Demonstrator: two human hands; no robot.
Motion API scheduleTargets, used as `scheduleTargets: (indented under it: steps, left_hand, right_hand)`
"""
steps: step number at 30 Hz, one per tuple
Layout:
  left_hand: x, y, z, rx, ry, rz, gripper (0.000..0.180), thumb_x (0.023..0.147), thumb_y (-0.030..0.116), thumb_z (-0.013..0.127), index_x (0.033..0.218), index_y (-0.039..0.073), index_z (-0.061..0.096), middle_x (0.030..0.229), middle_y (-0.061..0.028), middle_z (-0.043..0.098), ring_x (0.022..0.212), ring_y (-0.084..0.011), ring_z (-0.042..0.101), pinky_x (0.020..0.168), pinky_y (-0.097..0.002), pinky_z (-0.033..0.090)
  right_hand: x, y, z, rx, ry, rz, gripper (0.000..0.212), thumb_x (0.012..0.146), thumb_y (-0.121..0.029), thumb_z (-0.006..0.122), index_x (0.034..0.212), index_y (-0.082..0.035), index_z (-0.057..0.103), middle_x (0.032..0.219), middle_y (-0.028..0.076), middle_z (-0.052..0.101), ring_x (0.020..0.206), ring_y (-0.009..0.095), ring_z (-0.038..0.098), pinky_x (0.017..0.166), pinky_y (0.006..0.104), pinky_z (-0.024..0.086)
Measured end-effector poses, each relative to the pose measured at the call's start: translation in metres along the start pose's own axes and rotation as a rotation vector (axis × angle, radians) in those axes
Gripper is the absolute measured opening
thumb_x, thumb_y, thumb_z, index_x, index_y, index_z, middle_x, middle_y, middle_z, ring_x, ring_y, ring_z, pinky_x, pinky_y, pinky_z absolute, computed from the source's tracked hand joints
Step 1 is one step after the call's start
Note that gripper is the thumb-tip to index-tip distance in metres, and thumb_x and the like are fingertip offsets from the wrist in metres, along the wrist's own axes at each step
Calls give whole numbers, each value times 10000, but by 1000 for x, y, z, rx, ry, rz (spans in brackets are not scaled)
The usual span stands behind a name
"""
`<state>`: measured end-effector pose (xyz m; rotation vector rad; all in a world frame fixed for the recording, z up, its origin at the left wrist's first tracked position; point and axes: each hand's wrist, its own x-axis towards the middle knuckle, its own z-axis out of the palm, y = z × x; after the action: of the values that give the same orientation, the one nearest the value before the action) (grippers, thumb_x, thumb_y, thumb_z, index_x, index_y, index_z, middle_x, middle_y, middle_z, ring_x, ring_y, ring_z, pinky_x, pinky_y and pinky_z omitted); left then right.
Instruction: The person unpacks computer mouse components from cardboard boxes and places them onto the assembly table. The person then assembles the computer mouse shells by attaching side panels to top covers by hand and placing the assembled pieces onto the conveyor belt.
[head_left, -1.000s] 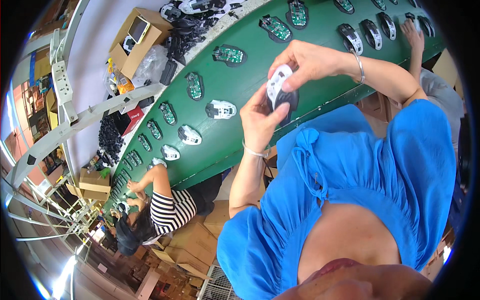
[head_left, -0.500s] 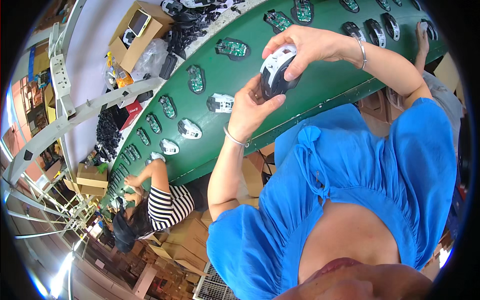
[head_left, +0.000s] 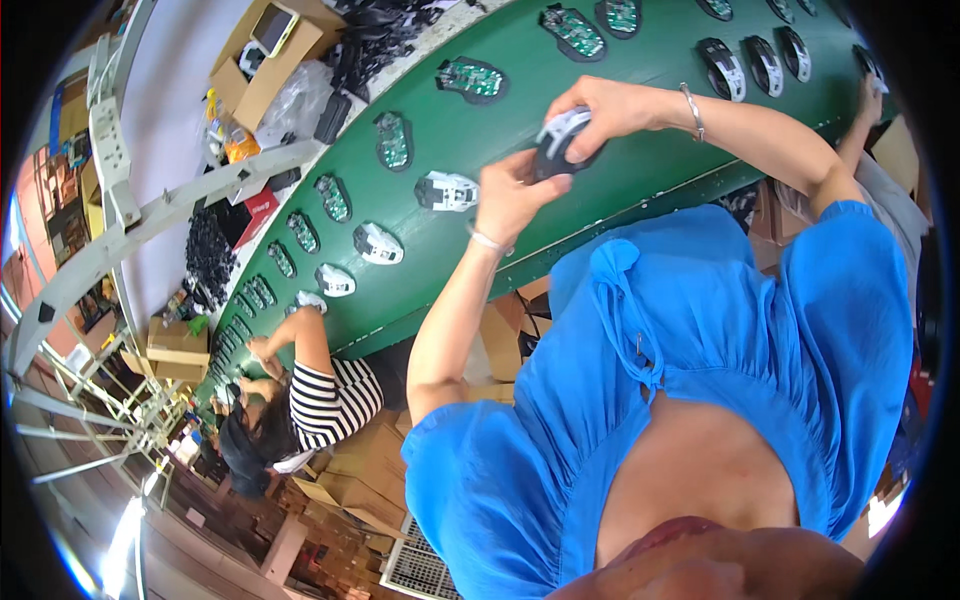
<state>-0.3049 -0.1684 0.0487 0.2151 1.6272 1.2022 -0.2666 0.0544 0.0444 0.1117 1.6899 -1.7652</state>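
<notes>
A black-and-white computer mouse [head_left: 562,140] is held up over the green conveyor belt [head_left: 440,270] between both my hands. My right hand [head_left: 605,110] grips its far and right side, thumb across the top. My left hand [head_left: 515,195] holds its lower left end, fingers partly hidden behind it. Just left of my left hand, a white mouse shell [head_left: 447,191] lies on the belt. Beyond my hands lie mouse bases with bare green circuit boards, one [head_left: 472,79] at the far left of the mouse and another [head_left: 573,32] straight past it.
More white shells [head_left: 378,243] and circuit-board bases run down the belt leftward. Black-and-white mice [head_left: 722,70] line the right. A co-worker in a striped top [head_left: 335,400] works at the left; another person's hand [head_left: 870,100] is far right. A cardboard box [head_left: 270,60] stands beyond the belt.
Both hands have shifted slightly right with the mouse and tilted it, so less of its white shell shows. My left wrist has turned. The view has shifted slightly.
</notes>
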Motion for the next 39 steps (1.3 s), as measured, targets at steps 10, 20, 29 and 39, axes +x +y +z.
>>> scheduleTargets:
  steps: [10, 20, 29, 39]
  left_hand:
    - [-2, -100, 7, 262, 494, 301, 346, 789, 33, 631, 1131, 9, 583, 1035, -142, 643, 960, -211, 637, 843, -303, 501]
    - [-28, -120, -80, 993, 715, 377, 710, 617, -118, 535, 1283, 116, 461, 1317, -208, 391, 1213, -404, 376, 996, -443, 349]
    - [-2, -145, -122, 1302, 415, 429, 517, 778, 46, 541, 1283, 117, 458, 1284, -104, 449, 1253, -339, 365, 1032, -455, 321]
    - [-14, -101, -130, -430, 656, 354, 394, 819, 42, 615, 1144, -8, 398, 1033, -114, 566, 881, -185, 603, 763, -286, 500]
  right_hand:
    - [-45, 123, -22, -661, 1117, 52, 576, 682, -447, 714, 1018, 2, 584, 924, 177, 614, 842, 303, 581, 755, 378, 458]
    - [-3, 120, -28, -865, 1240, -135, 478, 747, -346, 709, 1108, -58, 585, 1088, 131, 566, 1062, 293, 483, 916, 372, 389]
    - [294, -26, -44, -715, 949, -502, 195, 808, -150, 593, 970, -46, 631, 908, 89, 632, 814, 220, 608, 743, 331, 476]
    - [360, -36, -65, -581, 1047, -418, 213, 833, -211, 491, 917, -33, 570, 791, 200, 615, 720, 312, 627, 669, 425, 486]
